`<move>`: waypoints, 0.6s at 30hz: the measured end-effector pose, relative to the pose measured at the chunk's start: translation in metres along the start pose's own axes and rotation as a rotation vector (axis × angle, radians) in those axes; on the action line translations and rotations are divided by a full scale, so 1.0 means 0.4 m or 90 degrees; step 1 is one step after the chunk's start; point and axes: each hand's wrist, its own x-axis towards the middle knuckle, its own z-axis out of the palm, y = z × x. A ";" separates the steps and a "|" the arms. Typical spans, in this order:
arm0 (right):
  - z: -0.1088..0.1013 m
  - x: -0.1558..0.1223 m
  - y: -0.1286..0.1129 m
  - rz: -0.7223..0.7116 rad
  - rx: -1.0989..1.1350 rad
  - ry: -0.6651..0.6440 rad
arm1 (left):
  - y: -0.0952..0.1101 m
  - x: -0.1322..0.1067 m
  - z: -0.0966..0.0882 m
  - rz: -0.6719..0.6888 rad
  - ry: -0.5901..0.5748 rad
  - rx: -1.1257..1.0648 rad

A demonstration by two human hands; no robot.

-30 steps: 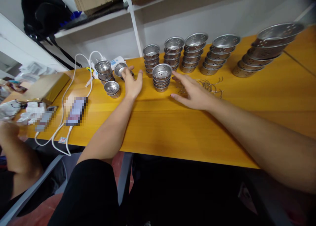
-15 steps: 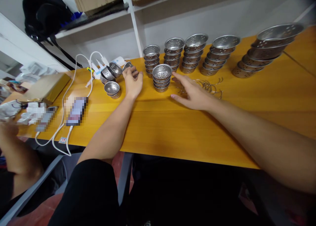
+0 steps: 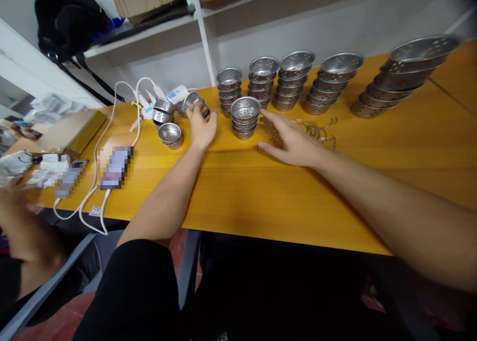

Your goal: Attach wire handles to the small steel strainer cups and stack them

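My left hand [image 3: 202,127] has its fingers closed on a small perforated metal cup [image 3: 192,99], partly hidden behind them. Another metal cup [image 3: 181,107] lies tilted just left of it. Further left are a small pile of cups [image 3: 163,113] and, nearer me, a short nested pair [image 3: 170,133]. In front of the back row stands a nested stack of perforated cups [image 3: 245,115]. Beside its right side is my right hand [image 3: 288,140], open, thumb and fingers apart, fingertips close to the rim. Whether they touch it I cannot tell. Thin wire rings [image 3: 316,131] lie behind this hand.
Several taller cup stacks [image 3: 292,85] line the back of the wooden table [image 3: 261,197], the widest cups [image 3: 402,78] at right. Left are a phone [image 3: 116,168] with white cables, a power strip [image 3: 149,107] and a cardboard box [image 3: 70,135]. Another person's arm [image 3: 28,232] shows far left.
The cup leaning on the left pile has shifted right, beside the cup in my left hand. That held cup has tipped slightly. My right hand is almost unmoved.
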 end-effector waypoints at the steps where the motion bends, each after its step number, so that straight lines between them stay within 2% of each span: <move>1: 0.000 0.000 0.000 0.000 -0.001 0.001 | 0.004 -0.002 0.002 -0.005 0.004 -0.002; 6: 0.002 0.000 0.002 -0.001 -0.004 0.005 | 0.010 -0.007 0.007 -0.003 0.010 0.000; 10: 0.001 0.000 -0.002 -0.003 -0.010 0.006 | -0.013 -0.003 0.009 0.031 -0.004 -0.002; 14: -0.002 0.001 -0.006 -0.001 -0.012 0.001 | -0.036 0.000 0.006 0.128 -0.009 -0.017; 18: 0.000 0.001 -0.003 0.007 0.005 -0.003 | -0.021 -0.004 -0.005 0.259 -0.029 -0.013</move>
